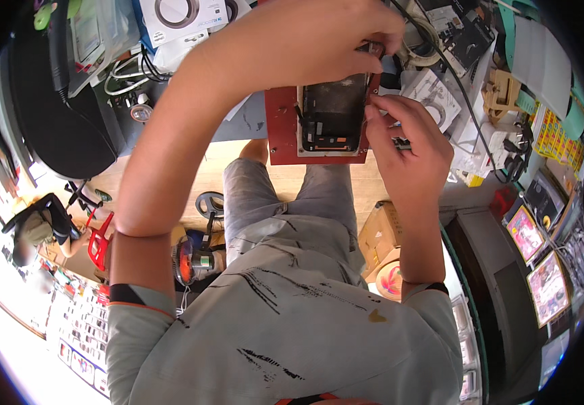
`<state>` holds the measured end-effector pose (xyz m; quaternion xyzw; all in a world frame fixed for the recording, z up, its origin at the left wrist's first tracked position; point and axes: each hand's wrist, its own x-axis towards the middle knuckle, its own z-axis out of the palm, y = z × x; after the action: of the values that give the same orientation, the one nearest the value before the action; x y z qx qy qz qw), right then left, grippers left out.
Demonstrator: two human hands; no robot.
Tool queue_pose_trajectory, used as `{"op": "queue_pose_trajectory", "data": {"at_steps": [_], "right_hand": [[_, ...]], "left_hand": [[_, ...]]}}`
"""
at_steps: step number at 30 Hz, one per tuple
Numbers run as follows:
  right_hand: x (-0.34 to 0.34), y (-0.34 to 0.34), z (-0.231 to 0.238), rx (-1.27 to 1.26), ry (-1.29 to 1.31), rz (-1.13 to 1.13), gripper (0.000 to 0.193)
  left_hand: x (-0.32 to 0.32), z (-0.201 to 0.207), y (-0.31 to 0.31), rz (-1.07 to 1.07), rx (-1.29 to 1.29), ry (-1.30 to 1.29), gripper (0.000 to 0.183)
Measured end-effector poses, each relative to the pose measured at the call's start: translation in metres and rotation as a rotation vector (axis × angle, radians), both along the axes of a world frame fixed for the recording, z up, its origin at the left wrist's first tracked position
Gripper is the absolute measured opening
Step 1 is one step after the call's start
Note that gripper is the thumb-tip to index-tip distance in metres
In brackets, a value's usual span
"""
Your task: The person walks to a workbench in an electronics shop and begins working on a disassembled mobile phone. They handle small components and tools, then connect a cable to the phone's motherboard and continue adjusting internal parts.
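Observation:
A red work board [281,131] juts over the desk's near edge, above my lap. On it lies an opened smartphone [336,111] with its dark inside showing and a pale rim around it. My left hand [339,40] reaches over the board's far end, its fingers curled around a small dark part [373,48] that they mostly hide. Beside the board's right edge is my right hand [413,138]. Its thumb and forefinger come together at the phone's right side, and I cannot make out what lies between them.
A white box [180,19] with a round picture stands at the far left. Cables and a small lamp-like round thing [141,112] lie left of the board. Loose parts and a dark cable [464,81] crowd the right. A small fan [185,260] and a cardboard box [379,233] are below.

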<state>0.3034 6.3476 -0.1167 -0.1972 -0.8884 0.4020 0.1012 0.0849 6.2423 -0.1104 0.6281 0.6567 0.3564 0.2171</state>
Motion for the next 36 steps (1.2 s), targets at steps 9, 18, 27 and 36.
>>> {"op": "queue_pose_trajectory", "data": {"at_steps": [9, 18, 27, 36], "right_hand": [[0.001, -0.034, -0.008, 0.304, 0.079, -0.138, 0.015], [0.000, -0.043, -0.015, 0.508, 0.061, -0.228, 0.013], [-0.007, -0.042, -0.004, 0.583, -0.029, -0.166, 0.015], [-0.017, -0.042, -0.005, 0.623, -0.055, -0.173, 0.017]], "left_hand": [[-0.027, 0.041, 0.039, -0.528, -0.343, 0.208, 0.011], [-0.029, -0.004, 0.036, -0.587, 0.124, 0.128, 0.013], [-0.024, 0.000, 0.029, -0.563, 0.121, 0.248, 0.010], [-0.027, 0.005, 0.030, -0.610, 0.042, 0.184, 0.007]]}}
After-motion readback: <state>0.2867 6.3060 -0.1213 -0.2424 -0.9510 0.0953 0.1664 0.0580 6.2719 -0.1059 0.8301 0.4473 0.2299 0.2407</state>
